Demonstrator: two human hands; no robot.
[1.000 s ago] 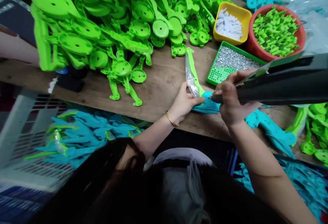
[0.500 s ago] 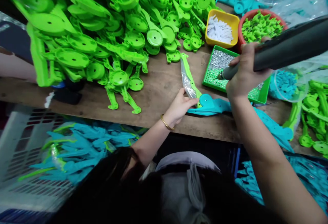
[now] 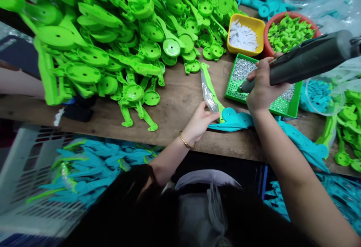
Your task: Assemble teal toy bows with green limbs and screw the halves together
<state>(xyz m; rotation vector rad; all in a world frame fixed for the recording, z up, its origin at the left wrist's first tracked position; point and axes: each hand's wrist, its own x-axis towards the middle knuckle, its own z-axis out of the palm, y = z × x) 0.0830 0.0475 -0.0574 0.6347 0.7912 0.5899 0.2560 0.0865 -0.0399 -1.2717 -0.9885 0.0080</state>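
Observation:
My left hand (image 3: 200,121) grips the joint where a lime green arm piece (image 3: 210,89) meets a blue plastic piece (image 3: 234,119) on the wooden table. Clear film covers a curved silvery blade beside the green arm. My right hand (image 3: 263,89) is closed around a dark grey power screwdriver (image 3: 307,58), whose tip points down to the left over the green perforated tray (image 3: 296,100). Small silver screws (image 3: 241,69) lie in that tray. Under my right wrist the blue piece is partly hidden.
Lime green parts (image 3: 93,57) are heaped at the back left. A yellow bin (image 3: 261,28) of white pieces and a red bowl (image 3: 316,26) of green pieces stand behind the tray. Below the table's left edge, a white crate (image 3: 17,171) holds blue and green parts.
The whole view has shifted slightly, with the table lower and a little to the right. More of the screwdriver's rear end shows. Both hands keep their holds.

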